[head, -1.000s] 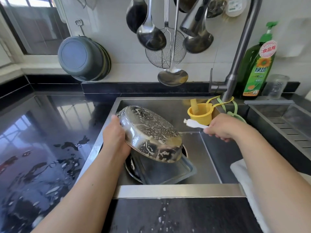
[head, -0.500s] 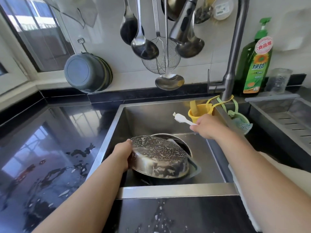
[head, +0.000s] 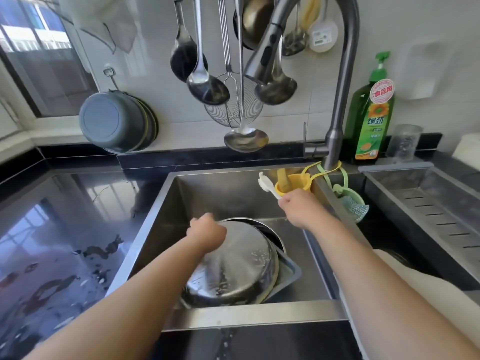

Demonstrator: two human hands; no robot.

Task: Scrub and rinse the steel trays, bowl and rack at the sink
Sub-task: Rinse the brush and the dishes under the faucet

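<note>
Your left hand point(head: 206, 233) grips the soapy steel bowl point(head: 233, 266) upside down to steady it; your right hand point(head: 298, 207) holds the white brush point(head: 266, 184) near the yellow cup point(head: 293, 184), probably to put it away.

The steel sink point(head: 166, 219) is set into a black glossy countertop point(head: 65, 216). On the sink floor lies a rectangular steel tray point(head: 291, 274), with an inverted steel bowl point(head: 241, 266) resting over it. Left of the sink, the countertop carries scattered water puddles point(head: 101, 250). Behind the sink, right of the tap, a green detergent bottle point(head: 371, 120) stands on the countertop, with a clear cup point(head: 404, 142) just beside it.
</note>
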